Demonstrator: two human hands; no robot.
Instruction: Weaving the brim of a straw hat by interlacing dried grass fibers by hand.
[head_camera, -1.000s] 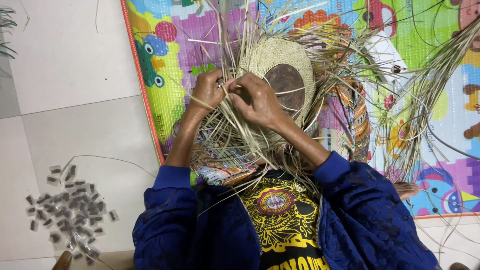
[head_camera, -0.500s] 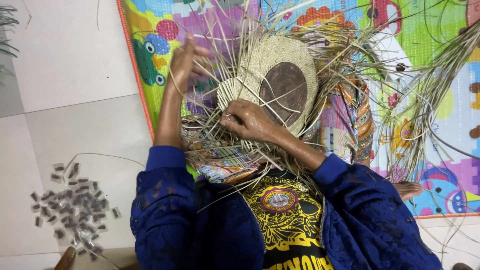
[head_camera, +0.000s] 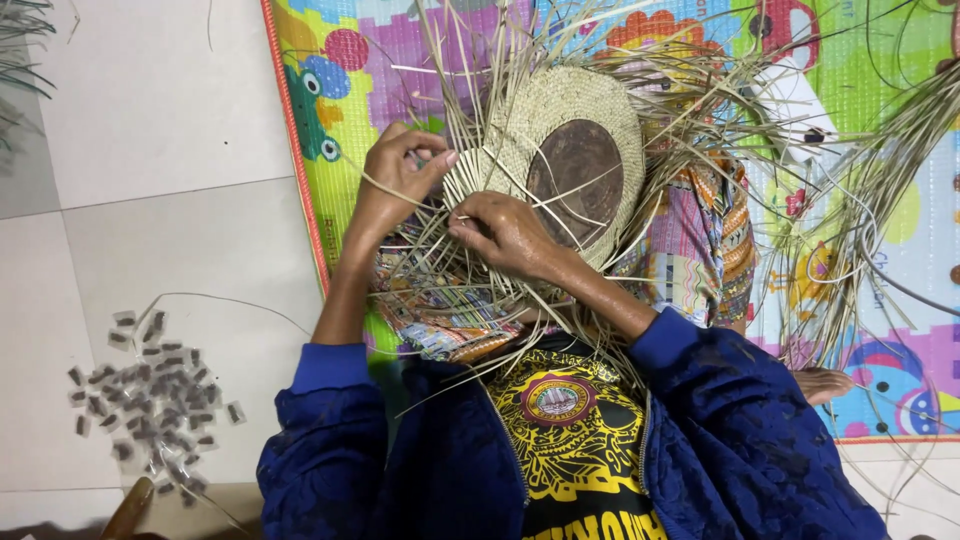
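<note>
Straw-coloured and half woven, the round hat of pale plaited fibre rests in the person's lap over a dark brown wooden mould, with loose unwoven strands fanning out from its rim on every side. It lies above a bright patterned play mat spread on a pale tiled floor. The left hand is raised at the hat's left edge, thumb and fingertips pinching one thin strand drawn taut. The right hand lies on the woven brim just beside it, fingers pressed together and curled onto the strands, seemingly pinning the last crossing in place. Both arms wear dark blue sleeves. A scatter of small grey pieces lies on the tiles well apart, to the left.

Judging by this, the step is drawing a strand snug into the weave. It would go well with steady, even tension along the strand's own line, the right fingers holding the crossing firm so the neighbours do not shift, and no sharp bend that might crack the dry fibre
</note>
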